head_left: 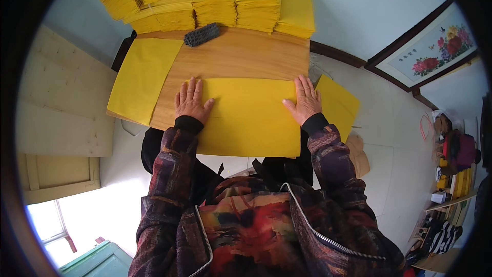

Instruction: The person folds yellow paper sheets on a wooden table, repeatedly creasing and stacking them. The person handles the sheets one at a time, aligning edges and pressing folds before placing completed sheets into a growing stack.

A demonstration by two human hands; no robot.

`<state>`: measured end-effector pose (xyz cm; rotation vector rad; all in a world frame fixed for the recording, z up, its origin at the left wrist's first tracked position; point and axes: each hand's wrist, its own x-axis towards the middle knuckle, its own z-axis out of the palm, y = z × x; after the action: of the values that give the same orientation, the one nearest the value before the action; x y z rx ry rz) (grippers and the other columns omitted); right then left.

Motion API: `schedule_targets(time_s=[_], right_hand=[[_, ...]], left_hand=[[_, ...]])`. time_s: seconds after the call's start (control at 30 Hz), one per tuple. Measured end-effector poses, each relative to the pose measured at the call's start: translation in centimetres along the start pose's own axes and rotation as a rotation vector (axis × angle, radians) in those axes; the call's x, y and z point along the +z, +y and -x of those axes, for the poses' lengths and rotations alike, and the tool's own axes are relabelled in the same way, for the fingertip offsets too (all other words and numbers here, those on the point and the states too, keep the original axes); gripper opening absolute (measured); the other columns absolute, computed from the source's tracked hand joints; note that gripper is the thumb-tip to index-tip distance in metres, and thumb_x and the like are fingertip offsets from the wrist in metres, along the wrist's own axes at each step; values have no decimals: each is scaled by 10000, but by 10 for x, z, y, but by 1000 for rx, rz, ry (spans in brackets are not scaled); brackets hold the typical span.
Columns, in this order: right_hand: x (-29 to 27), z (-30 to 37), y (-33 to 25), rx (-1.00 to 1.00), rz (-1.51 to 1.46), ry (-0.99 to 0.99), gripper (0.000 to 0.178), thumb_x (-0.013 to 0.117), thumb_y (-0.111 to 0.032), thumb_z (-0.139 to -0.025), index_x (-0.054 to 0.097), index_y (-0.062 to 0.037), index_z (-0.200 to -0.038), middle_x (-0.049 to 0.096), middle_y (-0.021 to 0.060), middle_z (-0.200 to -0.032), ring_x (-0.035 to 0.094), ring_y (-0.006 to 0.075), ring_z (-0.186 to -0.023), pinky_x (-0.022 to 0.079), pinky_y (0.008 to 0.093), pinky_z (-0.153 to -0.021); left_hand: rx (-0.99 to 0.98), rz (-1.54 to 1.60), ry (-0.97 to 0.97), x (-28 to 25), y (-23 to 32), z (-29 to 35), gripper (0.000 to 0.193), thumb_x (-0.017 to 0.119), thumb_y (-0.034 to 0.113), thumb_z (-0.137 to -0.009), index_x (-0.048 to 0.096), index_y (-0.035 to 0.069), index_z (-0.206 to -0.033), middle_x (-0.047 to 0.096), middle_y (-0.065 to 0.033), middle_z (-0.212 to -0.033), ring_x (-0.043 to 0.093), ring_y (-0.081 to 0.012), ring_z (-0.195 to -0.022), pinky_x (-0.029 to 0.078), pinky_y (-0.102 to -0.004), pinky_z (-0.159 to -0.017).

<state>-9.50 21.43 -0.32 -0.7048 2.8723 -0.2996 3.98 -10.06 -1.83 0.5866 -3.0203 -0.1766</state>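
Note:
A large yellow paper sheet (249, 118) lies flat across the wooden table (251, 56), its near part reaching over the table's front edge above my lap. My left hand (193, 101) rests at the sheet's left side, fingers stretched forward and thumb on the paper. At the opposite side my right hand (305, 100) lies with its fingers extended and its thumb on the sheet's right margin. Neither hand grips anything. A faint crease line seems to run across the sheet's middle.
Tall stacks of folded yellow paper (215, 0) line the table's back. In front of them lies a dark grey textured roll (202, 35). Another yellow sheet (145, 77) covers the left end; more yellow paper (338, 103) sits right of the table. A framed flower picture (430, 46) leans at right.

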Motion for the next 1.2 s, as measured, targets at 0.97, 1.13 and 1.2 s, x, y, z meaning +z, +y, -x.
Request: schedule_targets(time_s=[0.97,1.13,1.2], right_hand=[[11,23,-11,-1,-36,87,904,601,-532,-827,212,-13,-1456,151,158,-1545,107,319,-1435,123,494,-1143],[0,35,-7,4,-93,251,763,619,-395,-855,307,38,-1400,264,211,-1492,236,367,-1385,220,458,-1119],[-3,30,-26,-143,-83,260,732,613,-388,-860,333,42,-1382,284,208,-1482,239,368,-1382,233,461,-1112]], left_hand=[[-15,1,-26,-7,4,0,738,505,527,-874,287,149,-1469,196,-49,-1560,154,-281,-1436,133,-468,-1145],[-15,4,-16,-6,4,0,732,479,550,-877,297,156,-1466,205,-47,-1557,169,-286,-1431,135,-461,-1146],[-11,7,-8,-4,4,1,733,473,557,-878,297,156,-1466,207,-47,-1557,171,-287,-1430,136,-460,-1146]])
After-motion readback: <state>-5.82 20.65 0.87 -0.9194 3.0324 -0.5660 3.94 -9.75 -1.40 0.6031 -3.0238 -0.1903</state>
